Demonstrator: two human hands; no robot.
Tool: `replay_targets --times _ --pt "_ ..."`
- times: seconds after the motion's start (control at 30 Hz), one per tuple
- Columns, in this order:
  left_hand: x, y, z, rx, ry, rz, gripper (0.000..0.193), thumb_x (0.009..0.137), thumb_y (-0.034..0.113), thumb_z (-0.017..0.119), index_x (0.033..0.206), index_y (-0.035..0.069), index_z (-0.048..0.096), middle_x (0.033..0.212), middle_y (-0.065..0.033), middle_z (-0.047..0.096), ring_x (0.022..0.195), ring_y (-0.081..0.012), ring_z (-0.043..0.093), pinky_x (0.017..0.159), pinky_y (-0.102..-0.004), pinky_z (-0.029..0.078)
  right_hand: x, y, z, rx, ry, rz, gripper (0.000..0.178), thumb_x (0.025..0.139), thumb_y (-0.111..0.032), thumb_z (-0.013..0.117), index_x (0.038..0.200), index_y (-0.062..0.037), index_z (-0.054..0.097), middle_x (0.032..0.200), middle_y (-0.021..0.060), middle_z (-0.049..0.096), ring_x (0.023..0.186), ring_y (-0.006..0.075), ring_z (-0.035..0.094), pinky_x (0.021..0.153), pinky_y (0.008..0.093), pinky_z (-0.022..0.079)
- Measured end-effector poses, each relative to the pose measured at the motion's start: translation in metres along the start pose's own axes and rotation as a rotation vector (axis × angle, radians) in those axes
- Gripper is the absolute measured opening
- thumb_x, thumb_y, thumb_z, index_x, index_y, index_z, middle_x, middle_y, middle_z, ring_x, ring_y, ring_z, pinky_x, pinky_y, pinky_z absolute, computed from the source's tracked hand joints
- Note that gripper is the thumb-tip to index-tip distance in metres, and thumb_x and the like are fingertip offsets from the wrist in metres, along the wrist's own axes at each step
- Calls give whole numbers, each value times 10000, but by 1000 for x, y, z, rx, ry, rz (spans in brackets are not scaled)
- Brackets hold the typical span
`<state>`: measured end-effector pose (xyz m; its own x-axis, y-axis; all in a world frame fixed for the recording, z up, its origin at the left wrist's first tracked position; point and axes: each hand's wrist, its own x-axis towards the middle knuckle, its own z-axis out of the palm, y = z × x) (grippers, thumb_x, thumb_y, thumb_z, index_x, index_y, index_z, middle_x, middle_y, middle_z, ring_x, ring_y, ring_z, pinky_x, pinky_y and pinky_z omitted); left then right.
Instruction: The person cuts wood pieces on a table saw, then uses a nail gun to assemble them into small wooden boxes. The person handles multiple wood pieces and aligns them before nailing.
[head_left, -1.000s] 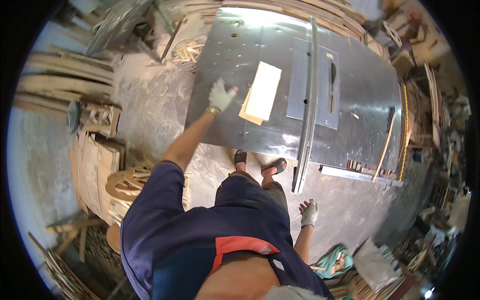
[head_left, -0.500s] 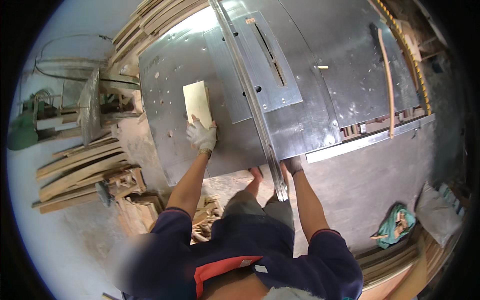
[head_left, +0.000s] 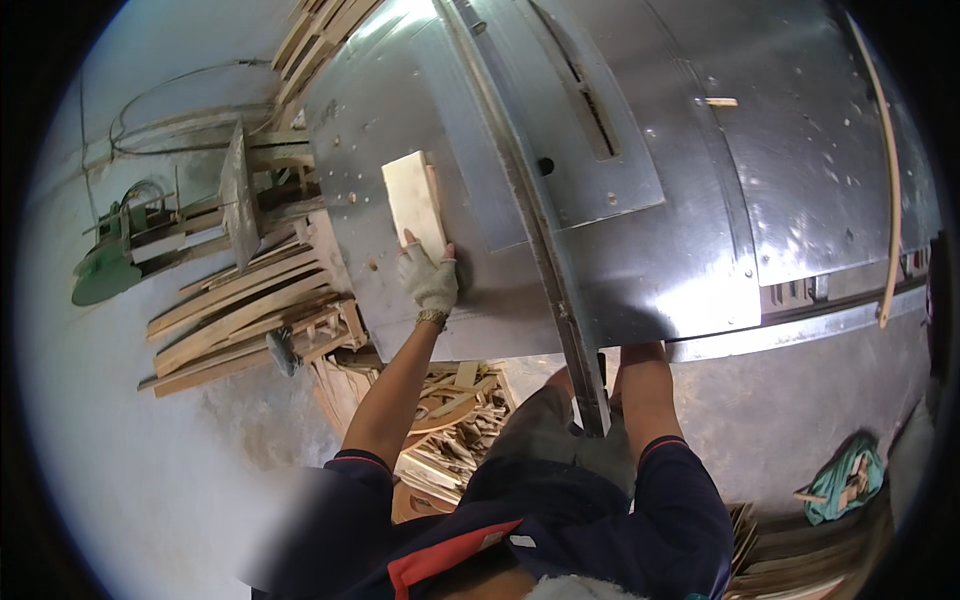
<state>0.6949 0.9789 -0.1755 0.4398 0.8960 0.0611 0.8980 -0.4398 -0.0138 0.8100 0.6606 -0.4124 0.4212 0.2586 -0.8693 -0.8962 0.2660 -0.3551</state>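
My left hand (head_left: 430, 278), in a pale fingerless work glove, grips the near end of a pale wooden block (head_left: 414, 205). The block lies on the steel top of a saw table (head_left: 490, 320), left of a long metal fence bar (head_left: 530, 200). Fingers and thumb sit on either side of the block's end. My right forearm (head_left: 648, 395) reaches under the table's near edge, right of the bar's end. The tabletop hides my right hand, so what it touches cannot be seen.
Right of the fence, a narrow slot (head_left: 590, 100) runs through the tabletop. A thin wooden strip (head_left: 890, 170) lies at the right. Stacked boards (head_left: 240, 310) stand left, and wood offcuts (head_left: 460, 440) lie below the table. A green bag (head_left: 848, 480) of scraps sits lower right.
My right hand has slipped out of sight beneath the table edge. The left hand stays at the block's near end. The whole view has shifted.
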Motion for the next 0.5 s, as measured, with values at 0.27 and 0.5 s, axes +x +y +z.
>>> replay_targets --times 0.27,0.5 --pt "3 -13 -3 21 7 -9 1042 848 520 763 1637 101 227 1517 -315 397 1402 -454 377 1140 -536 313 -5 -7 -23 -74 1 23 260 1050 -307 520 1231 -131 587 1081 55 674 883 219 673 699 367 547" --pt "4 -27 -6 31 34 -1 981 855 490 764 1615 94 286 1504 -295 417 1385 -434 403 1131 -513 331 -7 -4 -28 -135 -14 17 259 1058 -292 514 1245 -128 589 1090 50 675 892 213 674 702 362 547"
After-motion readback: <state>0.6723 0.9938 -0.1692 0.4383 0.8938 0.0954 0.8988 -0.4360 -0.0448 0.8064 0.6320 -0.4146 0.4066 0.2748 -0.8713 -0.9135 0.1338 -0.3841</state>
